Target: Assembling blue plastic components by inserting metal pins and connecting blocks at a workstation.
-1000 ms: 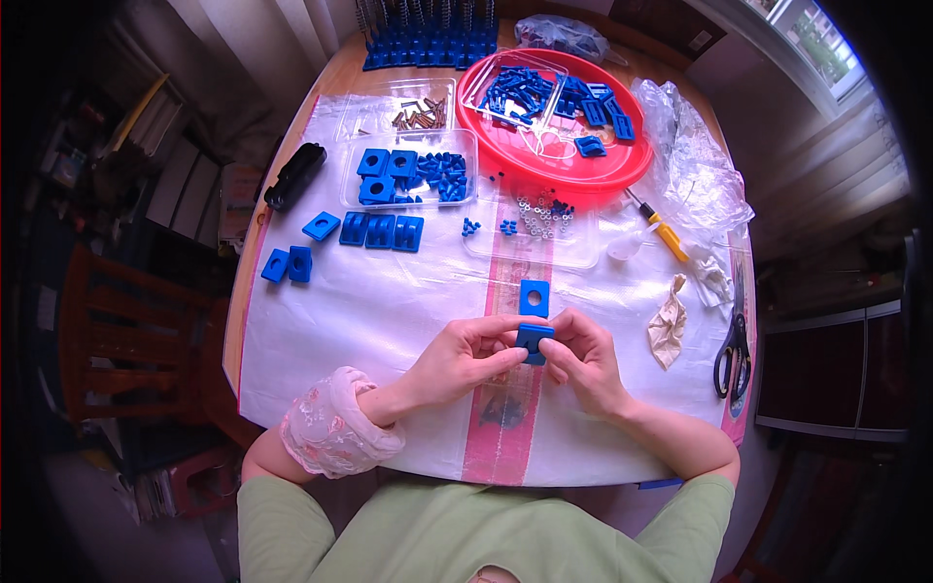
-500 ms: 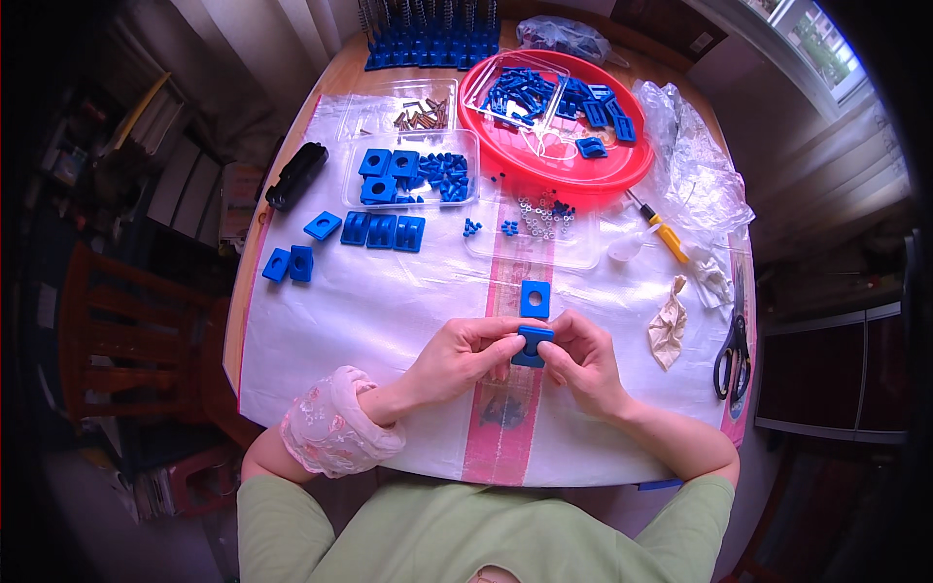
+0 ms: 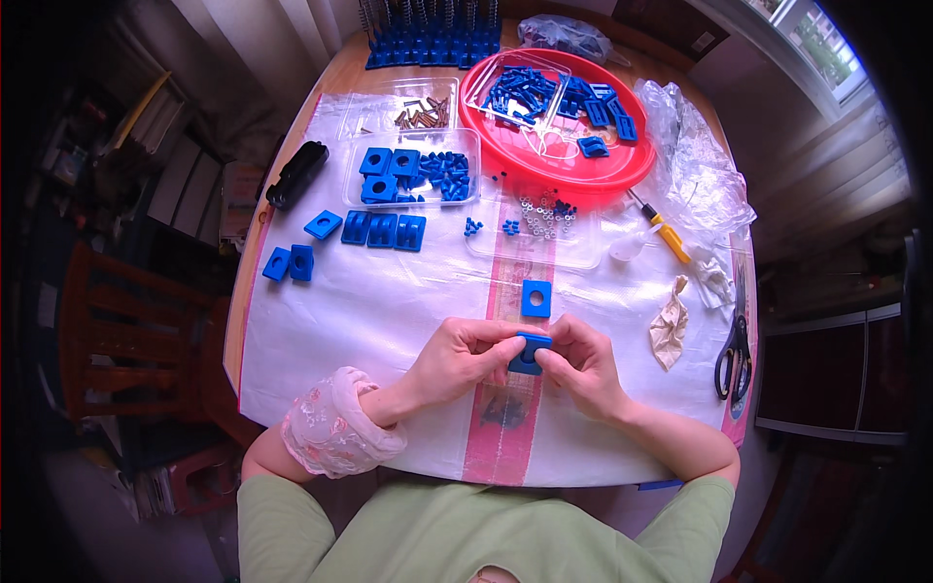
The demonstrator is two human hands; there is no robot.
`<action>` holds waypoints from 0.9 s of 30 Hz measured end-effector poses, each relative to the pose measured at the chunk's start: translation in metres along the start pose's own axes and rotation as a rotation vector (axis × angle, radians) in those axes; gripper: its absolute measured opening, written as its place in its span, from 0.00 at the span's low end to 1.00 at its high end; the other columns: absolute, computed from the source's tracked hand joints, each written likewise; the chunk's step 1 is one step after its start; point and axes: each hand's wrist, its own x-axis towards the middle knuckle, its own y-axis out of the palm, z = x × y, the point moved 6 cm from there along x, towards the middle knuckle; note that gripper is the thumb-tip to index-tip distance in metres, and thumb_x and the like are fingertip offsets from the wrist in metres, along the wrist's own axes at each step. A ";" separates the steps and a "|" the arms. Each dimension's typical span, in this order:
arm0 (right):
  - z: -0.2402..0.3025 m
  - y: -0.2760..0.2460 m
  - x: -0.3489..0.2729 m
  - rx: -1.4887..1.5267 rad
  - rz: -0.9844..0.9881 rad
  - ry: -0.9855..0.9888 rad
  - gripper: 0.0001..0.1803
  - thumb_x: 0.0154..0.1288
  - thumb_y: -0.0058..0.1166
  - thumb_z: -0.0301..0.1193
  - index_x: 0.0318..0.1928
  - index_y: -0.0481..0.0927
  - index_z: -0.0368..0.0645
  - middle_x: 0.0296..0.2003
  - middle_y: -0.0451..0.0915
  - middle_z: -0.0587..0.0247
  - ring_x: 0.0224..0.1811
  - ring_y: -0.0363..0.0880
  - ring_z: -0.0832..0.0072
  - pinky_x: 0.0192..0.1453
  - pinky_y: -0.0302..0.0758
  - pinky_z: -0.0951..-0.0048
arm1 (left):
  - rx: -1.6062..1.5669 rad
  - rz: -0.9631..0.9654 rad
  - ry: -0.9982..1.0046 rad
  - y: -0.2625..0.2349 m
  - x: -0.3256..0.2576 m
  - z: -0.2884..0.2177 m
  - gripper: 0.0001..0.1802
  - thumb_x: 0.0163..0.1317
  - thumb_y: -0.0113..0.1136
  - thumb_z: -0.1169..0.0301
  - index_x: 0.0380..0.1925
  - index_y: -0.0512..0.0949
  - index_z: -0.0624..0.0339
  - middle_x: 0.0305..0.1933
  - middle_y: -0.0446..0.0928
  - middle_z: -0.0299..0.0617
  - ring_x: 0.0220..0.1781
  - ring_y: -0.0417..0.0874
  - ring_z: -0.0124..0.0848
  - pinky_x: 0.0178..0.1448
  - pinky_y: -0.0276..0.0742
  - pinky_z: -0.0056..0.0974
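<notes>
Between my two hands, near the middle of the table, is a small blue plastic block point(image 3: 528, 356). My left hand point(image 3: 466, 356) pinches its left side with thumb and forefinger. On the right side, my right hand point(image 3: 581, 367) closes thumb and fingers on the same block. Fingers cover part of it, so its full shape is hidden. Just beyond my fingertips a square blue plate with a round hole point(image 3: 536, 298) lies flat on the sheet. Several more blue blocks point(image 3: 383, 231) sit farther left in a row, with loose ones point(image 3: 289, 262) nearer the left edge.
A clear tray point(image 3: 413, 202) holds blue parts; another has brass-coloured screws point(image 3: 424, 116). A red basin point(image 3: 627, 173) holds blue pieces. To the right are a yellow-handled screwdriver point(image 3: 672, 240), plastic bags point(image 3: 695, 175), a crumpled glove-like piece point(image 3: 669, 325) and scissors point(image 3: 731, 360). A black case point(image 3: 297, 175) lies left.
The blue block has tilted slightly and shifted a little toward me between my fingers. My hands otherwise keep nearly the same place.
</notes>
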 end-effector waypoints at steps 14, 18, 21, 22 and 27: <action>0.002 0.001 0.001 -0.060 -0.069 -0.069 0.03 0.69 0.53 0.24 0.39 0.74 0.38 0.29 0.74 0.73 0.23 0.67 0.91 0.24 0.62 0.85 | 0.020 -0.007 -0.040 0.002 -0.001 0.001 0.14 0.68 0.56 0.73 0.53 0.81 0.57 0.24 0.79 0.28 0.22 0.75 0.15 0.26 0.72 0.24; 0.003 0.001 0.001 -0.062 -0.068 -0.084 0.03 0.69 0.53 0.24 0.39 0.74 0.39 0.29 0.74 0.73 0.23 0.66 0.92 0.24 0.61 0.85 | 0.018 -0.006 -0.043 0.002 -0.001 0.002 0.14 0.68 0.56 0.73 0.53 0.81 0.57 0.26 0.80 0.29 0.22 0.75 0.15 0.26 0.72 0.24; 0.002 0.001 0.001 -0.070 -0.073 -0.083 0.03 0.69 0.53 0.24 0.38 0.74 0.39 0.30 0.75 0.73 0.23 0.66 0.92 0.23 0.61 0.85 | 0.027 -0.017 -0.039 0.002 -0.001 0.001 0.15 0.68 0.56 0.73 0.53 0.81 0.57 0.26 0.79 0.29 0.22 0.75 0.15 0.26 0.71 0.23; 0.002 0.001 0.002 -0.068 -0.074 -0.081 0.03 0.70 0.53 0.24 0.38 0.74 0.39 0.30 0.75 0.73 0.23 0.66 0.92 0.23 0.61 0.85 | 0.027 -0.017 -0.037 0.002 -0.001 0.002 0.15 0.68 0.56 0.73 0.53 0.81 0.57 0.26 0.80 0.29 0.22 0.75 0.15 0.26 0.71 0.23; 0.002 0.001 0.003 -0.049 -0.068 -0.084 0.03 0.70 0.52 0.25 0.39 0.73 0.39 0.29 0.75 0.72 0.23 0.66 0.92 0.23 0.60 0.85 | 0.033 0.039 -0.011 0.004 -0.001 -0.001 0.17 0.68 0.55 0.76 0.56 0.78 0.57 0.30 0.81 0.31 0.23 0.73 0.13 0.27 0.70 0.23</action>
